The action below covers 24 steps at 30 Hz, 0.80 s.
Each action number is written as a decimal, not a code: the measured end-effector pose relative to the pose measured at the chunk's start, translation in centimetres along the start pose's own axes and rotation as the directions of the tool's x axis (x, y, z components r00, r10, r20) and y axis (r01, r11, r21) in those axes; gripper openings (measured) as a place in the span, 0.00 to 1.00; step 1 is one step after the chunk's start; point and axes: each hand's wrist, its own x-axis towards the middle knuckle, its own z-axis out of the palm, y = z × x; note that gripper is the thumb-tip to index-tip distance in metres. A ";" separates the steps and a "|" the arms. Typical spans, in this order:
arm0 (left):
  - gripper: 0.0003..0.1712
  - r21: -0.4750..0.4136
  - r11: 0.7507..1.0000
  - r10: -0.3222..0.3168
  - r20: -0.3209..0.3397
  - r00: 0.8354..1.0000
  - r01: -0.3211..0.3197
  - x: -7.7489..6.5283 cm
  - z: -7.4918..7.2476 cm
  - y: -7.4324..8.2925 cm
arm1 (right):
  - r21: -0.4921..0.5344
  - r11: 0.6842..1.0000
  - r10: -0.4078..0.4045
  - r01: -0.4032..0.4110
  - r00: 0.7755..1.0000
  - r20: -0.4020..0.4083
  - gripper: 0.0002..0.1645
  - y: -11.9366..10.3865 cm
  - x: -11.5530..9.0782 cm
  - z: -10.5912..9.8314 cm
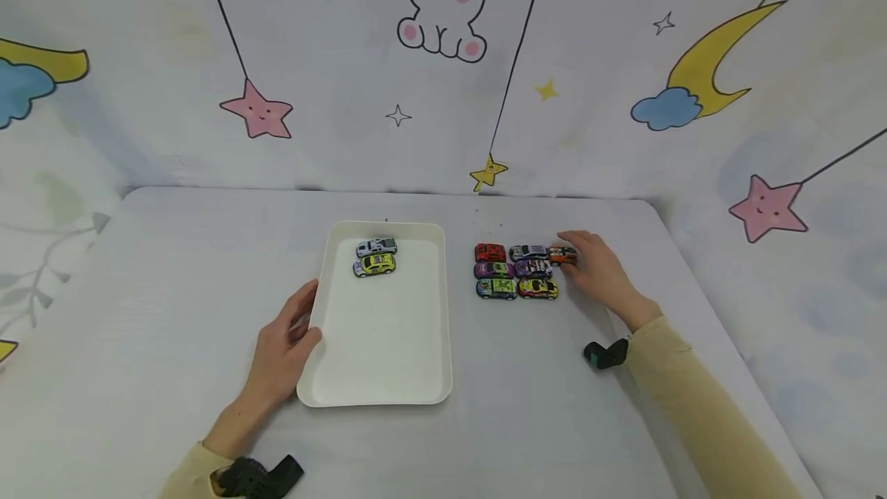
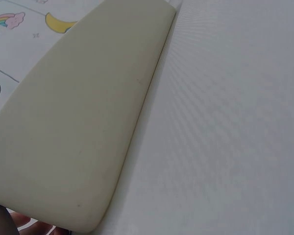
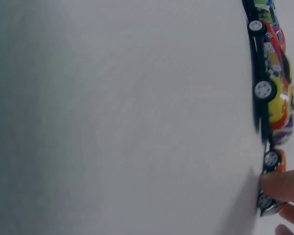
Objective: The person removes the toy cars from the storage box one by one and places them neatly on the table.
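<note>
At the left side of a white tray (image 1: 377, 353) my left hand (image 1: 280, 349) grips the rim, thumb and fingers against its edge. The left wrist view shows the tray's outer wall (image 2: 83, 112) and a bit of the fingers (image 2: 36, 228). Inside the tray, a silver toy car (image 1: 376, 247) and a yellow toy car (image 1: 375, 265) lie side by side near the far end. My right hand (image 1: 599, 272) pinches a small orange toy car (image 1: 562, 255) at the right end of a group on the table. One finger (image 3: 284, 185) covers part of that car (image 3: 274, 157).
Beside the orange car are a red car (image 1: 490, 252), a silver-grey car (image 1: 529, 252), a purple-white car (image 1: 533, 269), a purple-green car (image 1: 494, 270), a green-blue car (image 1: 496, 289) and a yellow-red car (image 1: 538, 289). White cloth covers the table (image 1: 208, 252); a printed backdrop stands behind.
</note>
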 end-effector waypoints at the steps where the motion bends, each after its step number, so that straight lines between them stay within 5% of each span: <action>1: 0.39 0.000 1.000 -0.001 0.000 1.000 0.001 0.0 0.0 0.0 | -0.005 1.000 -0.004 0.004 1.000 0.001 0.35 -0.2 0.1 0.0; 11: 0.39 -0.014 1.000 -0.009 0.007 1.000 0.009 0.0 0.0 -0.1 | -0.004 0.978 -0.209 0.209 0.977 -0.039 0.37 -6.6 0.6 -1.4; 24: 0.39 -0.019 1.000 0.004 0.013 1.000 -0.004 0.1 -0.1 -0.1 | 0.052 0.938 -0.346 0.342 0.932 0.110 0.34 -16.8 3.3 -0.7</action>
